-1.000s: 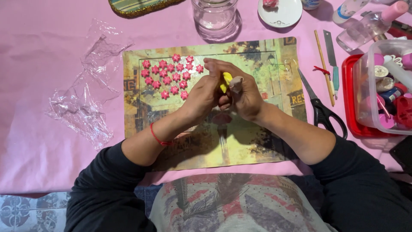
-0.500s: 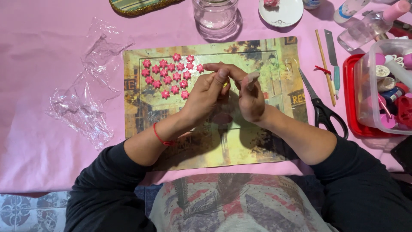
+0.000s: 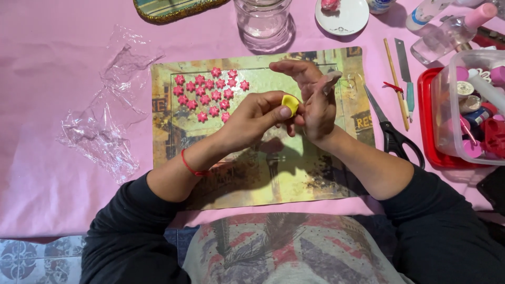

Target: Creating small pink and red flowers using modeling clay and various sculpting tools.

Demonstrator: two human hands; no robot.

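My left hand (image 3: 258, 117) pinches a small flattened yellow clay piece (image 3: 290, 103) between thumb and fingers. My right hand (image 3: 314, 97) is held upright beside it, palm toward the clay, fingers spread and touching the piece's edge. Both hands hover over a printed yellowish work mat (image 3: 252, 173). Several small pink clay flowers (image 3: 208, 93) lie in a cluster on the mat to the left of my hands.
Crumpled clear plastic (image 3: 110, 105) lies on the pink tablecloth at left. A glass jar (image 3: 263, 21) and a white dish (image 3: 344, 16) stand behind the mat. Black scissors (image 3: 392, 131), a wooden stick (image 3: 395, 81), a blade (image 3: 405, 73) and a red tray with a clear box (image 3: 468, 100) are at right.
My hands have parted from a clasped position. The right hand has opened upright, and the yellow clay now shows flattened in my left fingers.
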